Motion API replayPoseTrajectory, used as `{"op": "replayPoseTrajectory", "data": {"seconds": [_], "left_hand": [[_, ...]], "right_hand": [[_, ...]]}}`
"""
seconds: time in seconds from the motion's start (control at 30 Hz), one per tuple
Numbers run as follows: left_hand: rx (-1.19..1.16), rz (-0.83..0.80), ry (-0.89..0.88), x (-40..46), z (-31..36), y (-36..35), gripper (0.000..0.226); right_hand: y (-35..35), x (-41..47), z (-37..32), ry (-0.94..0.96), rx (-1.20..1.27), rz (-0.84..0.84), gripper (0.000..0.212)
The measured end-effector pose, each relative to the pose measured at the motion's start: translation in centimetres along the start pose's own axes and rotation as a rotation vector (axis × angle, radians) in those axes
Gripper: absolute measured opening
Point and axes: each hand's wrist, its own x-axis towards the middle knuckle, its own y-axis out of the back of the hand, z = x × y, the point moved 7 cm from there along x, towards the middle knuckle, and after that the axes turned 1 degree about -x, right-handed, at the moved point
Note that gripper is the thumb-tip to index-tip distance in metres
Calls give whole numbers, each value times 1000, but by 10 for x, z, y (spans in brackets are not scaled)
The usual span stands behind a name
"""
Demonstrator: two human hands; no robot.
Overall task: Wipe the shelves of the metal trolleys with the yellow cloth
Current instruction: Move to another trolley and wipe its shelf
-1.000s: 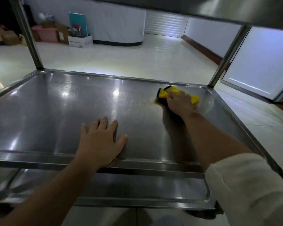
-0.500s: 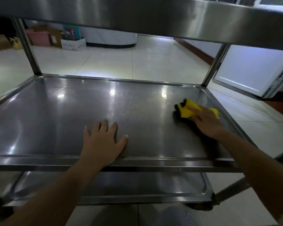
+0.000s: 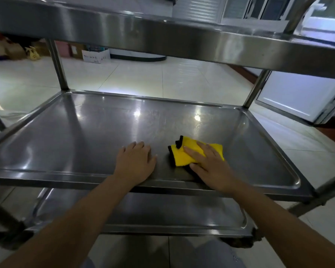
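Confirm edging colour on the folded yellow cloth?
Black trim along the folded yellow cloth, clearest at its left edge, head view.

Single head view, close, angled down onto middle shelf [image 3: 85, 136].

Dim interior, glare spots on steel shelf [image 3: 104, 136], wide-angle bending at edges

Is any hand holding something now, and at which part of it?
Nothing is gripped. The right hand presses flat on the right half of the yellow cloth, fingers straight. The left hand rests flat on the middle shelf.
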Motion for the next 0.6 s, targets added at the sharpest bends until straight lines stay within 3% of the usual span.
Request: {"op": "replayPoseTrajectory", "data": {"seconds": [0.1, 0.2, 0.37, 0.43, 0.5, 0.6], "left_hand": [[-58, -68, -107, -10, -31, 11, 40], [4, -30, -134, -20, -70, 26, 43], [28, 72, -70, -25, -89, 27, 58], [18, 105, -32, -25, -90, 25, 56], [27, 128, 24, -26, -93, 23, 55], [34, 128, 176, -31, -102, 23, 74]], "right_hand": [[14, -9, 27, -66, 8, 39, 52], [19, -5, 30, -161, -13, 158, 51], [5, 28, -10, -533, 10, 170, 51], [-6, 54, -58, -466, 5, 115, 51], [-22, 86, -119, -276, 32, 43, 51], [-46, 123, -190, -31, 135, -143, 51]]}}
